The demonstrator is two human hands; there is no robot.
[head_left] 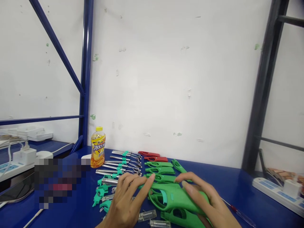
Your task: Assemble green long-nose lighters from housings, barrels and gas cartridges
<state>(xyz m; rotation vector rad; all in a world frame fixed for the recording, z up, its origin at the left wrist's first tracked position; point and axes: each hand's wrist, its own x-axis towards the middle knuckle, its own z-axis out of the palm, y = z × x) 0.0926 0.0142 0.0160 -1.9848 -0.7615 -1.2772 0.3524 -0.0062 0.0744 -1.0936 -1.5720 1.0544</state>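
My left hand (pixel 125 202) and my right hand (pixel 209 204) are low in the middle, both gripping one green plastic lighter shell (pixel 174 198) just above the blue table (pixel 237 186). The left fingers pinch its narrow end, while the right fingers curl over its wide handle end. Another green shell (pixel 180 218) lies under it. Behind my hands lie a row of green shells (pixel 159 171), two red shells (pixel 152 156) and several metal tubes with teal clips (pixel 122 163).
A yellow drink bottle (pixel 98 147) stands at the back left of the table. Clear plastic pieces (pixel 147 216) lie by my left wrist. White power strips with plugs sit at the far left (pixel 14 163) and far right (pixel 277 191). Blue and dark rack posts frame a white wall.
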